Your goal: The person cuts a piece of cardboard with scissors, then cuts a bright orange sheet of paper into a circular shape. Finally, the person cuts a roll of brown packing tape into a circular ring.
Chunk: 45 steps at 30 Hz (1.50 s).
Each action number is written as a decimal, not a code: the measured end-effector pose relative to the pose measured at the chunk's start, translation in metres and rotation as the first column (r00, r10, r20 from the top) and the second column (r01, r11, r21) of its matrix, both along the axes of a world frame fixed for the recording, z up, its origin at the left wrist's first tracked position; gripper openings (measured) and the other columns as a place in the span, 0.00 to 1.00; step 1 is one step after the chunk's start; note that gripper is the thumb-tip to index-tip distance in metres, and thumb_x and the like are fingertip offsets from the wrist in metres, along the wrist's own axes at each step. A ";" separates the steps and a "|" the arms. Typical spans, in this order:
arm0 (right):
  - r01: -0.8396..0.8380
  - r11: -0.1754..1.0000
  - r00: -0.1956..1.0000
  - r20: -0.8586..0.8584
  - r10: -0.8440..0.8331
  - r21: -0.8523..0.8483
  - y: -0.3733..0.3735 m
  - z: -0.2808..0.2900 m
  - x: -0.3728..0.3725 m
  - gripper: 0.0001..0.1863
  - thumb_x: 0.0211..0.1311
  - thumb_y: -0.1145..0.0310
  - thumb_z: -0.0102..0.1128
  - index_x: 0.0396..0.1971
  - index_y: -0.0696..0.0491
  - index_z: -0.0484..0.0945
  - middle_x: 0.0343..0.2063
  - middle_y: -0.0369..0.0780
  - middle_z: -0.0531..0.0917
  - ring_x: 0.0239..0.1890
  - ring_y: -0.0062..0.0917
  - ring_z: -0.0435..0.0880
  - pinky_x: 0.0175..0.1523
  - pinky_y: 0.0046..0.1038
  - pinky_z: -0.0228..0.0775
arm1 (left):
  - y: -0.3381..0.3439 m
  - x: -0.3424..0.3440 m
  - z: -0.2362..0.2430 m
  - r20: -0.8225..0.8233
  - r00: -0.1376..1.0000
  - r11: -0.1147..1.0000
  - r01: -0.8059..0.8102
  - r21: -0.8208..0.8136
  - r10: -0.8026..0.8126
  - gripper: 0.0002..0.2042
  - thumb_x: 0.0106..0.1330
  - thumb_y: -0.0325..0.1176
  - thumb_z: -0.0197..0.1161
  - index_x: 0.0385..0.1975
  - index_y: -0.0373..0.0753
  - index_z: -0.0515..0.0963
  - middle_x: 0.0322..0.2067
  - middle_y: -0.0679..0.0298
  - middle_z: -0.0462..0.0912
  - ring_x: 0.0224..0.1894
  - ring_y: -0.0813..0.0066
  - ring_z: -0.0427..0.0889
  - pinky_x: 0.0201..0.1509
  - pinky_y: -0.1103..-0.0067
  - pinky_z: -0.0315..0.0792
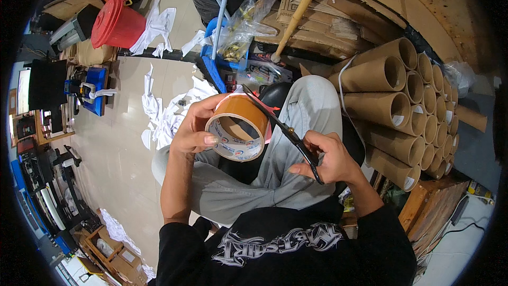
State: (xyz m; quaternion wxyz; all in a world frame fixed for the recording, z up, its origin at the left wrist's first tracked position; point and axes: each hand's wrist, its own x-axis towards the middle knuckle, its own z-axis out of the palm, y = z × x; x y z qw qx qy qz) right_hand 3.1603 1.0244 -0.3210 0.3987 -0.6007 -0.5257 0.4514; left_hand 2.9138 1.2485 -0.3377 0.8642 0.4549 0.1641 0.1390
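My left hand (191, 132) grips a wide roll of brown packing tape (241, 107), its thumb on the near rim. The roll is tilted so that its cardboard core faces me. Black-handled scissors (290, 131) are in my right hand (334, 162), with fingers through the loops. Their blades point up and left, along the roll's right side; whether they touch it I cannot tell. Behind the roll shows a bit of pink material (273, 110), mostly hidden. Both hands are above my crossed legs in grey trousers (312, 111).
Stacked cardboard tubes (378, 106) stand close on my right. White cloth scraps (172, 108) lie on the tiled floor at left. Ahead are a red lidded bucket (119, 23), a blue dustpan (211, 71), a yellow pole (301, 13) and flattened cardboard (338, 16).
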 end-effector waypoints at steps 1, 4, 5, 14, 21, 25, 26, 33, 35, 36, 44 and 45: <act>-0.001 1.000 1.000 0.012 0.001 -0.006 0.000 0.002 0.000 0.28 0.49 0.54 0.82 0.20 0.54 0.67 0.11 0.38 0.69 0.14 0.22 0.68 0.22 0.28 0.57 | -0.001 0.001 0.002 -0.030 0.999 1.000 -0.014 0.010 0.015 0.47 0.43 0.40 0.75 0.66 0.22 0.65 0.58 0.46 0.78 0.58 0.59 0.81 0.66 0.69 0.71; -0.003 1.000 0.998 0.056 0.004 -0.025 -0.001 0.004 0.002 0.28 0.49 0.55 0.82 0.20 0.55 0.67 0.11 0.38 0.69 0.14 0.23 0.68 0.22 0.28 0.57 | -0.004 0.002 0.006 -0.086 0.995 0.998 -0.035 0.051 0.039 0.49 0.41 0.45 0.76 0.64 0.20 0.66 0.55 0.44 0.79 0.55 0.57 0.83 0.61 0.69 0.75; -0.004 0.999 0.997 0.076 0.006 -0.031 -0.003 0.003 0.003 0.28 0.49 0.55 0.82 0.20 0.55 0.68 0.11 0.38 0.69 0.14 0.23 0.68 0.23 0.28 0.57 | -0.003 0.001 0.006 -0.083 0.996 0.997 -0.028 0.072 0.034 0.49 0.40 0.44 0.76 0.63 0.20 0.67 0.54 0.44 0.80 0.55 0.57 0.83 0.61 0.69 0.75; -0.084 0.992 0.996 0.029 0.087 -0.091 -0.007 0.012 0.011 0.29 0.45 0.53 0.84 0.21 0.54 0.69 0.12 0.34 0.70 0.16 0.19 0.70 0.23 0.26 0.59 | 0.009 -0.004 0.000 0.006 0.988 0.986 0.153 0.063 -0.153 0.46 0.40 0.35 0.80 0.65 0.27 0.70 0.59 0.51 0.79 0.61 0.63 0.78 0.68 0.71 0.66; -0.084 0.992 0.992 0.089 0.092 -0.092 -0.006 0.012 0.008 0.28 0.46 0.53 0.84 0.21 0.53 0.69 0.12 0.34 0.70 0.15 0.21 0.72 0.23 0.27 0.61 | 0.009 -0.004 -0.001 0.046 0.969 0.969 0.240 0.062 -0.242 0.44 0.43 0.29 0.82 0.64 0.27 0.70 0.60 0.51 0.77 0.62 0.63 0.77 0.69 0.69 0.66; -0.081 0.994 0.987 0.133 0.091 -0.077 -0.006 0.014 0.008 0.28 0.47 0.53 0.83 0.21 0.53 0.69 0.12 0.34 0.72 0.15 0.26 0.75 0.23 0.29 0.63 | 0.010 -0.004 0.000 0.043 0.961 0.961 0.271 0.054 -0.273 0.44 0.42 0.29 0.82 0.64 0.26 0.70 0.60 0.52 0.77 0.62 0.64 0.77 0.68 0.70 0.66; -0.082 0.993 0.985 0.147 0.093 -0.080 -0.006 0.014 0.009 0.27 0.48 0.53 0.83 0.21 0.53 0.69 0.13 0.35 0.72 0.15 0.28 0.76 0.23 0.29 0.64 | 0.010 -0.005 0.000 0.040 0.961 0.961 0.270 0.055 -0.272 0.44 0.42 0.29 0.82 0.64 0.26 0.70 0.60 0.52 0.77 0.61 0.64 0.77 0.68 0.70 0.67; -0.087 0.994 0.955 0.279 0.101 -0.063 -0.007 0.012 0.012 0.27 0.48 0.52 0.82 0.21 0.54 0.70 0.13 0.37 0.73 0.16 0.32 0.78 0.24 0.32 0.67 | 0.013 -0.011 -0.004 0.032 0.966 0.964 0.253 0.076 -0.256 0.44 0.42 0.28 0.82 0.64 0.26 0.70 0.59 0.51 0.78 0.60 0.65 0.78 0.67 0.72 0.68; -0.071 0.997 0.951 0.299 0.078 -0.032 -0.012 0.003 0.014 0.29 0.45 0.49 0.83 0.22 0.54 0.70 0.13 0.35 0.70 0.15 0.27 0.73 0.23 0.28 0.62 | 0.012 -0.006 0.000 0.039 0.962 0.963 0.268 0.034 -0.270 0.44 0.42 0.27 0.82 0.64 0.25 0.70 0.59 0.50 0.78 0.60 0.65 0.78 0.67 0.72 0.69; -0.063 0.998 0.949 0.309 0.065 -0.017 -0.014 0.001 0.015 0.31 0.44 0.48 0.83 0.22 0.55 0.70 0.13 0.35 0.69 0.15 0.24 0.70 0.23 0.26 0.60 | 0.011 -0.004 0.002 0.044 0.960 0.961 0.276 0.013 -0.276 0.44 0.42 0.27 0.81 0.64 0.25 0.69 0.59 0.50 0.78 0.60 0.65 0.78 0.67 0.72 0.69; -0.152 0.968 0.973 0.140 0.182 -0.202 -0.006 0.016 0.028 0.32 0.45 0.45 0.82 0.22 0.55 0.70 0.13 0.36 0.72 0.16 0.26 0.74 0.24 0.28 0.64 | 0.008 -0.001 0.003 0.045 0.941 0.942 0.335 0.010 -0.335 0.43 0.45 0.25 0.81 0.65 0.26 0.69 0.60 0.50 0.77 0.63 0.64 0.77 0.69 0.70 0.67; -0.164 0.963 0.968 0.154 0.199 -0.212 -0.006 0.017 0.028 0.32 0.45 0.45 0.82 0.22 0.55 0.70 0.13 0.36 0.72 0.16 0.26 0.74 0.24 0.29 0.64 | 0.007 0.000 0.003 0.049 0.939 0.940 0.341 0.003 -0.341 0.42 0.46 0.25 0.80 0.65 0.26 0.69 0.61 0.50 0.77 0.63 0.64 0.76 0.69 0.70 0.67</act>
